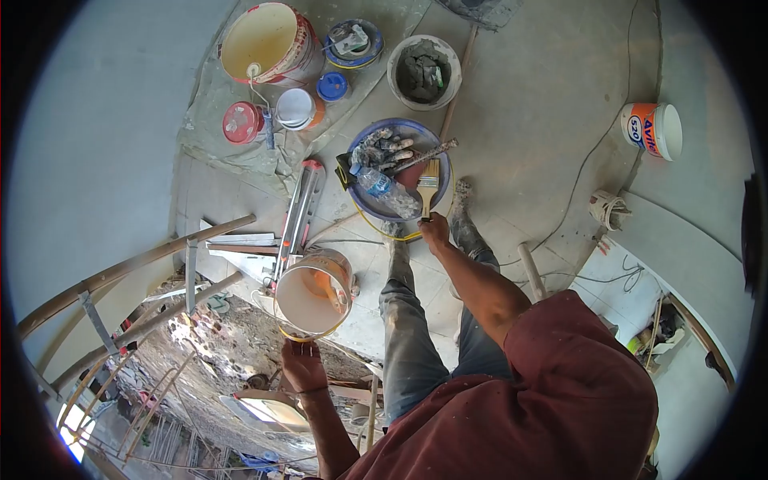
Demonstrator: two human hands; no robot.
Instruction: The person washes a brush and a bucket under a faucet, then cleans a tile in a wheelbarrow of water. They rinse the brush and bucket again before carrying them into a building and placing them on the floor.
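Observation:
My right hand (434,230) is closed round the handle of a flat paintbrush (429,178), its bristles over a blue-rimmed basin (416,128). In that basin lie dirty gloves (382,147), a plastic bottle (386,190) and a stick-like tool (426,155). Lower left, my left hand (303,364) holds the yellow handle of a white bucket (314,298) at its near rim. The bucket tilts toward me, with orange showing inside. My left fingertips are partly hidden by the rim.
Large bucket (272,44), red-lidded tub (242,122), small white bucket (296,109) and mortar bucket (424,72) stand ahead. A spirit level (301,210) lies left of the basin. A wooden ladder (136,272) is at left; an orange-labelled bucket (652,130) lies right. A cable (588,180) crosses the floor.

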